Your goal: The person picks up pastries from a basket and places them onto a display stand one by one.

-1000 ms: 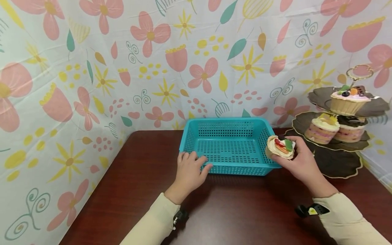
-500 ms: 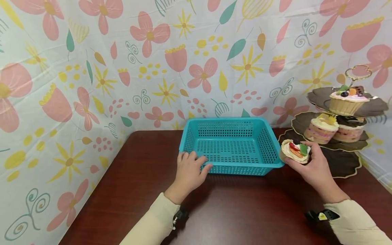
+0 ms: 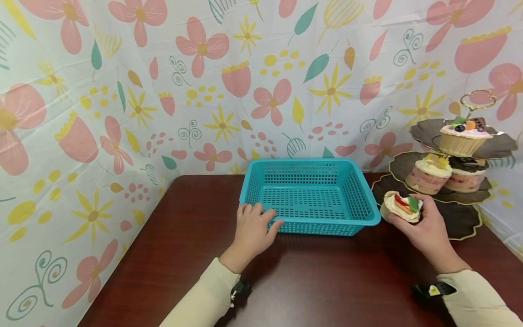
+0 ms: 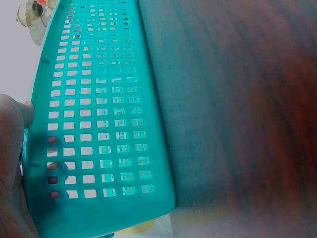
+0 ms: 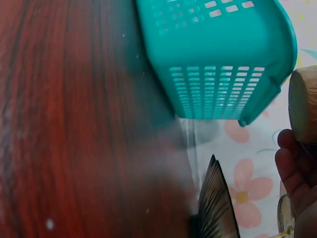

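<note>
My right hand (image 3: 429,229) grips a small fruit-topped cupcake (image 3: 402,208) in a tan case, its cream decorated with red, orange and green pieces. It is just right of the turquoise basket (image 3: 310,228), in front of the tiered stand (image 3: 476,218). The right wrist view catches the cupcake's tan side and base (image 5: 302,104) at the right edge, fingers around it. My left hand (image 3: 254,229) holds the basket's near rim at its left end. Through the holes in the left wrist view, parts of its fingers (image 4: 52,166) show behind the basket wall.
Up the dark scalloped stand sit more cakes: a pink-creamed cupcake (image 3: 466,136) on the top tier, a yellow-topped layered cake (image 3: 429,173) and a chocolate-topped one (image 3: 466,175) on the middle tier. A flowered cloth (image 3: 204,91) hangs behind the dark wooden table (image 3: 184,254).
My right hand has carried the cupcake rightward, from over the basket's right rim to beside it, nearer the stand's bottom tier. The left hand has stayed on the rim.
</note>
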A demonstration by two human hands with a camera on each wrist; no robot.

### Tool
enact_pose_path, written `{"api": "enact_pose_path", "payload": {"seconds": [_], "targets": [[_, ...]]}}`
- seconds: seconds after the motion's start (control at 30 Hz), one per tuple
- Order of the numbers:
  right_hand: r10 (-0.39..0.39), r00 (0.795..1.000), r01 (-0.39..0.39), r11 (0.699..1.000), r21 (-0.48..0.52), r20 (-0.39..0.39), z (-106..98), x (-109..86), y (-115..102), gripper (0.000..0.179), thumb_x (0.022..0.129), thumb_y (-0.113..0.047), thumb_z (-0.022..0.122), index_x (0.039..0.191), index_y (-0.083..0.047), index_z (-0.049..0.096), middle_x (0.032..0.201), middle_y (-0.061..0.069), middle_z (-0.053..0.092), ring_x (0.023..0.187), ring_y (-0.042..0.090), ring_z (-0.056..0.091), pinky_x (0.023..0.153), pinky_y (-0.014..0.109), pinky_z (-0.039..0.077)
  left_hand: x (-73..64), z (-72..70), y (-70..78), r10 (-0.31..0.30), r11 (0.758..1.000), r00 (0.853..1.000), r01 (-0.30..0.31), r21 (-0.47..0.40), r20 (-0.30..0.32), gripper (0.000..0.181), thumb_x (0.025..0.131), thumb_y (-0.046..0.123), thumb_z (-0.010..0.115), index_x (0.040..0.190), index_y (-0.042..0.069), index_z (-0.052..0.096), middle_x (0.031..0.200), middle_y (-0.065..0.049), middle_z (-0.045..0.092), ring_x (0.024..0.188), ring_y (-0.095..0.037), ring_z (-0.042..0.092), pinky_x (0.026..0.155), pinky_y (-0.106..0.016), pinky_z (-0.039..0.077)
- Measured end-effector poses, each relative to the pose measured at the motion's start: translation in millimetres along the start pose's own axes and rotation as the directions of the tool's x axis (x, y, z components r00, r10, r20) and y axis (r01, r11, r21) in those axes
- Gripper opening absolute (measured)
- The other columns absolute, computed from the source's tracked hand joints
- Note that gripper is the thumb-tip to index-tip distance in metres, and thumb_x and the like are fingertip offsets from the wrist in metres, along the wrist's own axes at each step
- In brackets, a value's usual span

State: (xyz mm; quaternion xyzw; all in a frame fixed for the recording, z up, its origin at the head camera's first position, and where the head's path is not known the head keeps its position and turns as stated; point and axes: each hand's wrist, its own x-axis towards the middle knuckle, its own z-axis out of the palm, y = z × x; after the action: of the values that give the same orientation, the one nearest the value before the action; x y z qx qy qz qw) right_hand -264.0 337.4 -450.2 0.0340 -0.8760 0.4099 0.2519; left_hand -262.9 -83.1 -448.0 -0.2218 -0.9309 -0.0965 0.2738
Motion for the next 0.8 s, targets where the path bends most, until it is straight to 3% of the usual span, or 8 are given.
{"api": "enact_pose_path", "payload": {"seconds": [0.2,0.43,0.57,0.67,0.8], "targets": [[0.012,1.000,-0.012,1.000,-0.023,0.007,-1,-0.2,10,0.076,0.085,-0.022,0.082,0.140,0.004,0.037,0.129,0.029,0.048,0.097,-0.010,0.033,0.076,0.013,0.030,-0.4,0.3,0.0,0.007,1.000,1.000,-0.007,-0.005,-0.012,0.025,0.101,0.045,0.059,0.103,0.022,0.069,0.088,-0.001,0.048,0.090,-0.023,0.050,0.102,-0.056,0.035],[-0.086,0.995,0.090,0.992,-0.091,0.041,0,2.5,21,0.080,0.076,-0.021,0.089,0.136,0.004,0.043,0.121,0.027,0.054,0.094,-0.015,0.034,0.071,0.012,0.033,-0.7,1.0,-0.5,0.005,1.000,1.000,-0.005,0.001,-0.012,0.026,0.101,0.045,0.059,0.105,0.022,0.070,0.089,-0.001,0.049,0.091,-0.024,0.051,0.102,-0.056,0.035],[-0.051,0.997,0.057,0.993,-0.107,0.064,0,3.6,23,0.079,0.079,-0.024,0.087,0.137,0.006,0.042,0.121,0.029,0.052,0.101,0.015,0.053,0.069,0.017,0.032,-0.5,2.0,-0.9,0.006,1.000,1.000,-0.006,-0.003,-0.012,0.026,0.101,0.045,0.059,0.105,0.022,0.070,0.090,-0.002,0.051,0.091,-0.024,0.051,0.102,-0.056,0.035],[-0.008,0.997,0.018,0.992,-0.123,0.079,-2,4.2,26,0.078,0.082,-0.026,0.084,0.137,0.008,0.041,0.123,0.031,0.051,0.102,0.045,0.052,0.070,0.021,0.032,-0.5,2.2,-0.9,0.006,1.000,1.000,-0.007,-0.009,-0.010,0.027,0.100,0.045,0.059,0.105,0.022,0.071,0.090,-0.002,0.051,0.092,-0.024,0.052,0.102,-0.056,0.035],[0.036,0.994,-0.022,0.990,-0.139,0.100,-3,6.6,31,0.078,0.084,-0.030,0.082,0.137,0.010,0.040,0.123,0.032,0.050,0.104,0.047,0.051,0.076,0.035,0.038,-0.1,2.2,-0.9,0.006,1.000,1.000,-0.006,-0.008,-0.008,0.026,0.100,0.045,0.059,0.104,0.022,0.070,0.090,-0.002,0.050,0.092,-0.024,0.051,0.102,-0.056,0.035]]}}
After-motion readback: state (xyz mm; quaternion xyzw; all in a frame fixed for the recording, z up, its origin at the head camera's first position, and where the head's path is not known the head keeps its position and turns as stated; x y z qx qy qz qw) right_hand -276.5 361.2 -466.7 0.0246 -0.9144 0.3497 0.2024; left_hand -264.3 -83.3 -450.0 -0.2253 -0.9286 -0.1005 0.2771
